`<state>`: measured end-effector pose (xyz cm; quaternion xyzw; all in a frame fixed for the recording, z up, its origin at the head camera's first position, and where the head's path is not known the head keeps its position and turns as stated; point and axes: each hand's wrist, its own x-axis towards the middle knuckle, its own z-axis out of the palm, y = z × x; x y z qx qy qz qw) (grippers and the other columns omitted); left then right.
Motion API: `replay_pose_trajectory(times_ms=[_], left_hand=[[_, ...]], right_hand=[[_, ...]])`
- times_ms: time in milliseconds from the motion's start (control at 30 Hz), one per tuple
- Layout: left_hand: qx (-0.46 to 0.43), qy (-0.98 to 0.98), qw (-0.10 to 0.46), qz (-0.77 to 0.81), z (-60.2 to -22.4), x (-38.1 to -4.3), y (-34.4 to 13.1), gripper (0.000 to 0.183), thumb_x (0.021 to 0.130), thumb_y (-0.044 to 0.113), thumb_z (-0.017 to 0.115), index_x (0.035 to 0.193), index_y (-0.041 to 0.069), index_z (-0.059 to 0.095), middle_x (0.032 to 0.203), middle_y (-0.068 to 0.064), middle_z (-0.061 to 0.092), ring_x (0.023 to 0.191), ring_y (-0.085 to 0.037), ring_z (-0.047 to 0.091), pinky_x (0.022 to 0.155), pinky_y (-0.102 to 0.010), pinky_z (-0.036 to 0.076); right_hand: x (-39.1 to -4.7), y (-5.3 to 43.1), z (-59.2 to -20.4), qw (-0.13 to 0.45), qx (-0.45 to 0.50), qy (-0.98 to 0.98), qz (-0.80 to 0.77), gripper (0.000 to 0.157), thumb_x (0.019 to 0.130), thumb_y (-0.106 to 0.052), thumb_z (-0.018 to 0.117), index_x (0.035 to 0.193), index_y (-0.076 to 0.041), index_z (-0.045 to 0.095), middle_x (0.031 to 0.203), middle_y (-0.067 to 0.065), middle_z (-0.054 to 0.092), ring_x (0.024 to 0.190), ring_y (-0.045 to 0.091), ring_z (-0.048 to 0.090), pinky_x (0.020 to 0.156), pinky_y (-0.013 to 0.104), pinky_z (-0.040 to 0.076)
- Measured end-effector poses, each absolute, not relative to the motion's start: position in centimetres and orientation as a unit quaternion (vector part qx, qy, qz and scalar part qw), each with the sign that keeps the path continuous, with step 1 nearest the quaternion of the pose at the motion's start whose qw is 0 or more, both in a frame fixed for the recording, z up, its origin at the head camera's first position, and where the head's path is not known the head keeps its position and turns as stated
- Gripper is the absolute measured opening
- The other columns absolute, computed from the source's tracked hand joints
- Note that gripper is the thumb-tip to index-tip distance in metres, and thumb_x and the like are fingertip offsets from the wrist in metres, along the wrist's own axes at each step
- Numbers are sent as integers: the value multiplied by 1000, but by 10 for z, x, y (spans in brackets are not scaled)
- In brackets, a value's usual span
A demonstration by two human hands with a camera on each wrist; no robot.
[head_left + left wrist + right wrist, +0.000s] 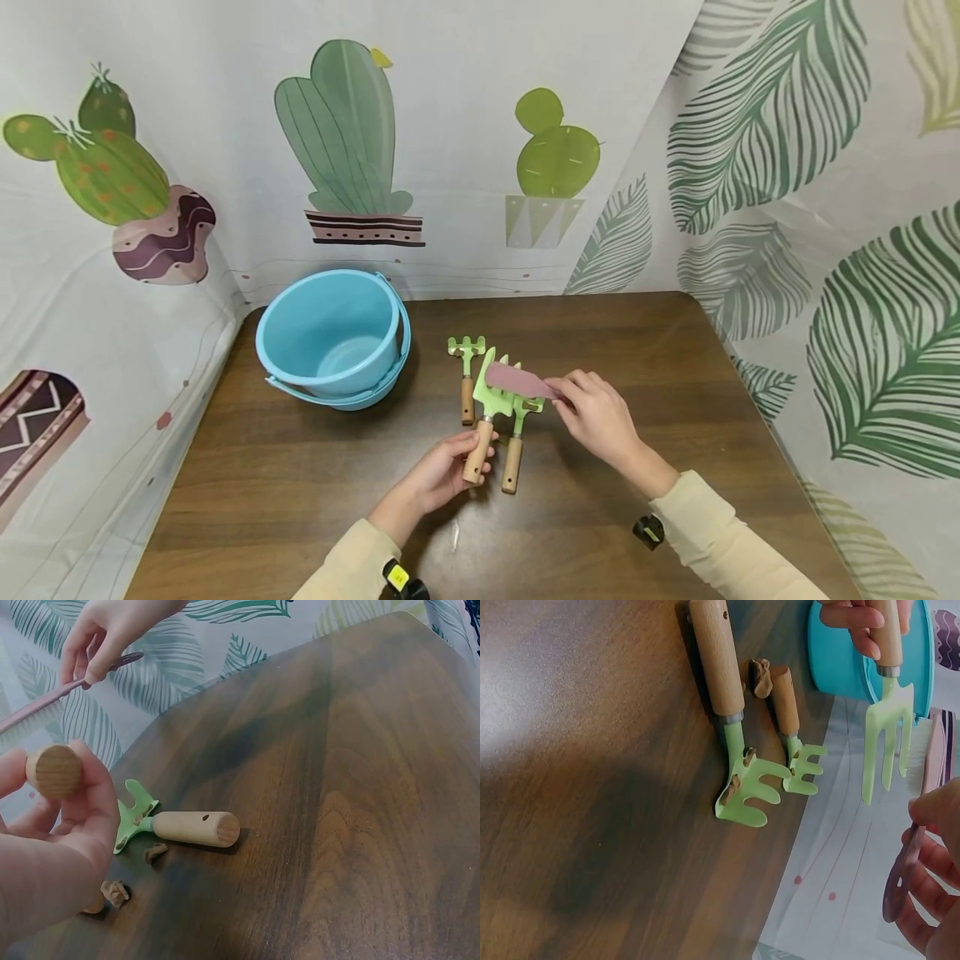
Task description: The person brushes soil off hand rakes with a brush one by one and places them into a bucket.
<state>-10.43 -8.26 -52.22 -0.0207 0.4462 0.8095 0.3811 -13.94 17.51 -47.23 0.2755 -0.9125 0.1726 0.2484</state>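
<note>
A person's left hand [442, 473] curls its fingers around the wooden handle of a green fork [492, 402], held tines-far above the desk [300, 492], while the right hand [600, 414] pinches a mauve brush [519, 381] by its narrow handle, bristles facing the tines; whether they touch is hard to tell. On the desk lie two rakes, the small rake [467, 400] farther left and the large rake [513, 462] nearer right, with brown crumbs on the large rake's head and a clod [760, 679] beside the small one's handle. A blue bucket [315, 321] stands at far left. The fork looks light and stiff, likely thin painted metal, best taken by its wood, which should offer better grip than the slick head. The brush, probably light plastic with soft, yielding bristles, suits a light pinch on its handle.
</note>
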Motion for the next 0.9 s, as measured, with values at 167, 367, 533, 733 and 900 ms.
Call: replay_pose_trajectory(times_ms=[167,367,533,733,900], left_hand=[[-15,422,393,817,-523,-105,-86,32,97,25,42,122,7,47,94,0,56,74,-9,58,67,-22,47],[-7,401,403,823,-522,-105,-88,29,97,27,42,119,10,49,94,0,56,74,-9,58,68,-21,47],[-8,394,403,826,-519,-104,-88,27,97,25,40,117,10,50,91,1,58,72,-9,58,67,-21,47],[-11,396,401,826,-518,-103,-88,27,98,23,38,117,9,51,91,-1,58,71,-9,58,66,-21,48],[-11,388,404,828,-518,-103,-89,27,98,23,38,117,9,51,90,0,58,70,-9,58,66,-21,48]], right_hand=[[-137,170,-472,241,289,-909,178,28,74,-11,74,101,-14,68,84,-1,61,72,16,53,62,31,45],[-136,166,-471,228,324,-899,186,28,76,-11,70,103,-14,68,86,-2,60,73,15,52,64,29,45],[-136,162,-470,228,344,-892,183,28,76,-12,70,104,-14,67,88,-2,61,74,15,53,65,30,45],[-137,161,-473,244,351,-887,178,28,73,-12,73,101,-14,68,88,-2,61,73,15,53,63,30,45],[-138,163,-475,232,345,-892,177,28,75,-12,71,103,-15,68,88,-2,61,74,15,53,65,30,45]])
